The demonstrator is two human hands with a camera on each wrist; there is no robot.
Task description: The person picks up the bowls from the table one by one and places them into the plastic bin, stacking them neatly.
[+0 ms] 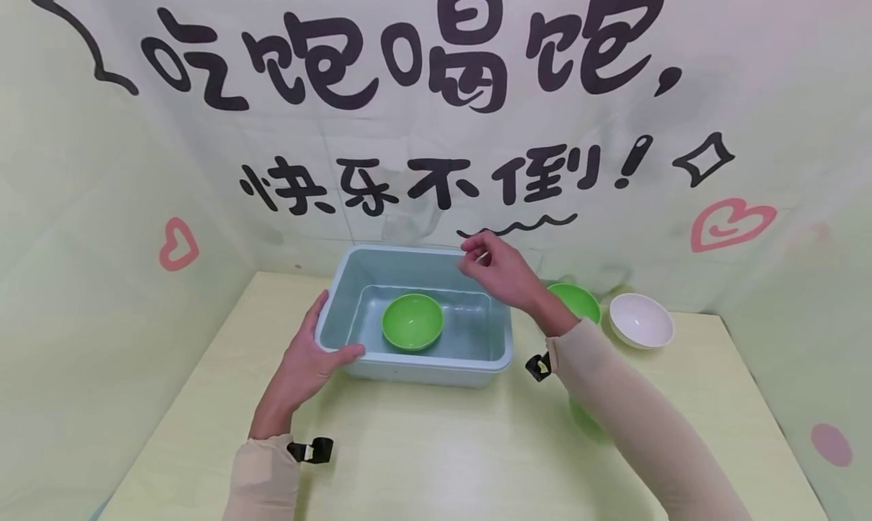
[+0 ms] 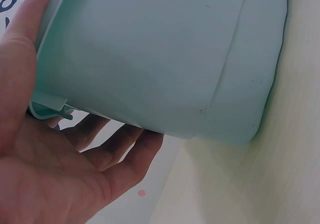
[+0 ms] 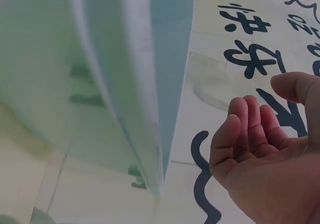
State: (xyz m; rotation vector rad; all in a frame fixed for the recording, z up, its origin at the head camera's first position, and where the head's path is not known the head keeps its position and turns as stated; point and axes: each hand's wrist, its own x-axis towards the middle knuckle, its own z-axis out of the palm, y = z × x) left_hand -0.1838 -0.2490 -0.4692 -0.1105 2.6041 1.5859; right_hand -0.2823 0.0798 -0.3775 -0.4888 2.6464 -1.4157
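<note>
A light blue plastic tub (image 1: 422, 368) stands on the table, with a green bowl (image 1: 412, 322) inside on its floor. My left hand (image 1: 308, 366) grips the tub's front left corner, thumb over the front rim and fingers along the left side. In the left wrist view those fingers (image 2: 132, 156) bend against the tub's wall (image 2: 150, 59). Over the tub's back right rim hovers my right hand (image 1: 500, 271), fingers loosely curled and holding nothing. The right wrist view shows its empty palm (image 3: 270, 169) beside the tub's edge (image 3: 145, 84).
Behind my right wrist is a second green bowl (image 1: 577, 301), partly hidden, with a white bowl (image 1: 640, 322) to its right. Something green (image 1: 587, 419) peeks out under my right forearm. A printed cloth wall (image 1: 409, 135) rises right behind the tub.
</note>
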